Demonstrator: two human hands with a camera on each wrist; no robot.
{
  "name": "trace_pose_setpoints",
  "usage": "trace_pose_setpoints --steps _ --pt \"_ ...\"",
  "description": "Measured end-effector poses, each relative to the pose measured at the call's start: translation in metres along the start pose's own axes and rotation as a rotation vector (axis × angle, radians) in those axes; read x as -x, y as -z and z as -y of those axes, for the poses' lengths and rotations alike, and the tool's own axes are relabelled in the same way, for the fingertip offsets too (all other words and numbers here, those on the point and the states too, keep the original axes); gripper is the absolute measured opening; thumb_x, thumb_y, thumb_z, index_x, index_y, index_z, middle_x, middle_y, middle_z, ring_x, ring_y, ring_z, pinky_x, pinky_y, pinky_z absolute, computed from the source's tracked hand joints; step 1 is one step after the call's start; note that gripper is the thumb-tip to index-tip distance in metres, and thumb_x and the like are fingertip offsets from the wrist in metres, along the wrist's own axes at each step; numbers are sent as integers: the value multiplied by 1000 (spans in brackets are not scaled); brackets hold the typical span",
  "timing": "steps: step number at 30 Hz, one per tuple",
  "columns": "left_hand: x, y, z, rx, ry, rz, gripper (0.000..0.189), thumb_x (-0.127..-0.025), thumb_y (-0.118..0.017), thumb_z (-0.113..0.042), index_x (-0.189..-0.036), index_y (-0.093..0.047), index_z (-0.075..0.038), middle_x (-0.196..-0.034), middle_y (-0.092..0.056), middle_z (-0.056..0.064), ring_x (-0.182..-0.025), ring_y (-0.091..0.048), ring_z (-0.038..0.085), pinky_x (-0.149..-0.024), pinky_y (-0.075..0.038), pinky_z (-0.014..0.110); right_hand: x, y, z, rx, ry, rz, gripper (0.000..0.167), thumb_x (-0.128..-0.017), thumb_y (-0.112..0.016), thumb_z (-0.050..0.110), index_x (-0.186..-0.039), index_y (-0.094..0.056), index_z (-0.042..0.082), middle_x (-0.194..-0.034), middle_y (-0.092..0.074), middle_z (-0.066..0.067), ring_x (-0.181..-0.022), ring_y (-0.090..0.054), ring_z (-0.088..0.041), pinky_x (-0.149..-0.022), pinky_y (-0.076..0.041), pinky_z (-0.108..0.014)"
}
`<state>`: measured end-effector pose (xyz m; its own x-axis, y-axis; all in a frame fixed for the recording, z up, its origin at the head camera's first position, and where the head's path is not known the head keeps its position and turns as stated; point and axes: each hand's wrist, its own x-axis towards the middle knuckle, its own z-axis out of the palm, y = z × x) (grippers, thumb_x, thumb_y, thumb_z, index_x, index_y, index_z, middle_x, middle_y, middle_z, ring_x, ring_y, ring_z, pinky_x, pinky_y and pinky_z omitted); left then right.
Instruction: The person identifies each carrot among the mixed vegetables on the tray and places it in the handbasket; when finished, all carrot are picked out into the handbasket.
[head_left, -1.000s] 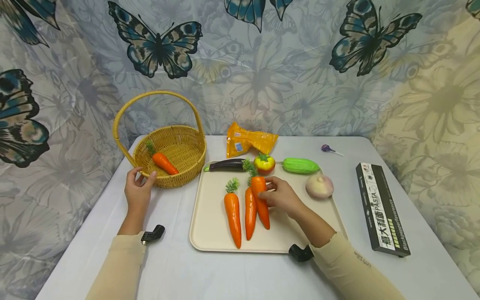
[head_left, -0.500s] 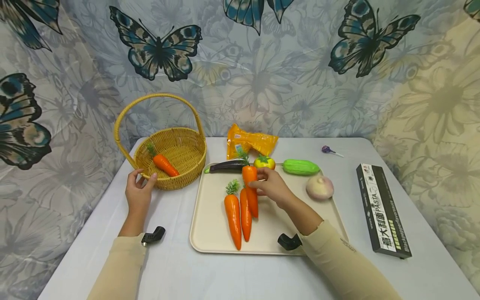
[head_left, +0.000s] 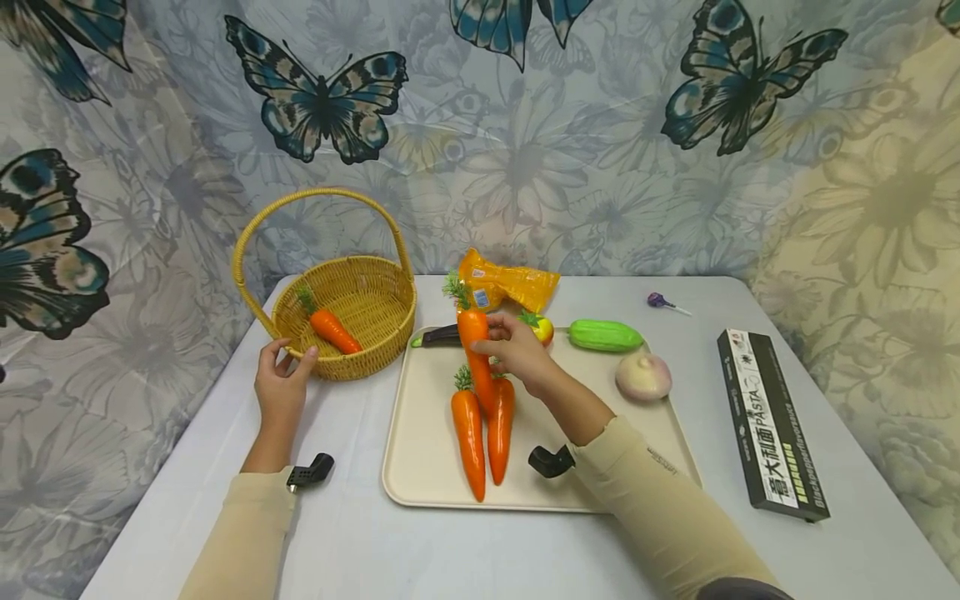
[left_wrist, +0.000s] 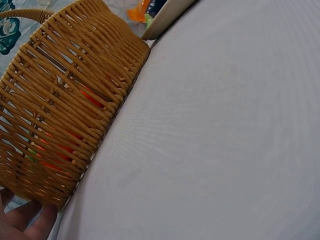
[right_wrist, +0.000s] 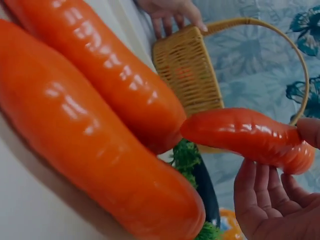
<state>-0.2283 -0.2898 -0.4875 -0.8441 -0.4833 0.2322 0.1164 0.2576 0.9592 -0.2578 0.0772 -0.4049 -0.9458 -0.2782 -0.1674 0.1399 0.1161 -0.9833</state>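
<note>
My right hand (head_left: 521, 354) pinches an orange carrot (head_left: 474, 337) with a green leafy top, holding it tilted above the tray (head_left: 420, 467). In the right wrist view the thumb and fingers hold the thick end of this carrot (right_wrist: 245, 130). Two more carrots, a left one (head_left: 468, 442) and a right one (head_left: 501, 433), lie side by side on the tray below it. My left hand (head_left: 283, 383) holds the near left side of a yellow wicker basket (head_left: 360, 364), fingers curled at its rim. Inside the basket lies another carrot (head_left: 335, 331).
An eggplant (head_left: 438, 336), partly hidden, a red-yellow tomato-like vegetable (head_left: 542, 328), a green cucumber-like vegetable (head_left: 604, 335) and a pale onion-like bulb (head_left: 643, 376) are along the tray. Behind lie an orange packet (head_left: 517, 283) and a lollipop (head_left: 658, 300); a black pasta box (head_left: 772, 425) lies right.
My right hand has lifted the carrot and carried it left toward the basket, raising it off its neighbour. The right-hand carrot on the tray has shifted slightly. My left hand stays at the basket.
</note>
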Motion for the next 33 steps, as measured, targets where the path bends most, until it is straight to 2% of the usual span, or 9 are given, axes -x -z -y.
trace_pose_setpoints --steps 6,14,26,33 --pt "-1 1 1 0 -2 4 61 -89 -73 -30 -136 -43 -4 -155 -27 6 -134 -40 32 -101 -45 35 -16 -15 5 -52 45 36 52 -90 -69 11 -135 -46 4 -117 -56 -16 -99 -61 -30 -78 -57 -40" --pt "0 1 1 4 10 2 61 -89 -73 -30 -136 -44 -4 -156 -26 7 -134 -39 33 -101 -45 37 -33 -35 20 0 25 83 56 -89 -73 19 -137 -46 9 -120 -54 -14 -101 -62 -28 -80 -57 -38" --pt "0 8 3 23 -10 -19 61 -88 -75 -28 -134 -45 -2 -154 -29 6 -132 -42 31 -99 -46 34 -68 -77 44 -1 55 181 49 -89 -71 16 -132 -48 7 -115 -55 -14 -98 -62 -27 -74 -58 -39" --pt "-2 4 3 46 -16 -4 60 -88 -74 -26 -134 -45 -1 -155 -28 8 -132 -42 31 -97 -47 30 -87 -92 55 -13 42 158 54 -88 -74 17 -135 -47 9 -117 -54 -12 -99 -60 -27 -76 -58 -40"
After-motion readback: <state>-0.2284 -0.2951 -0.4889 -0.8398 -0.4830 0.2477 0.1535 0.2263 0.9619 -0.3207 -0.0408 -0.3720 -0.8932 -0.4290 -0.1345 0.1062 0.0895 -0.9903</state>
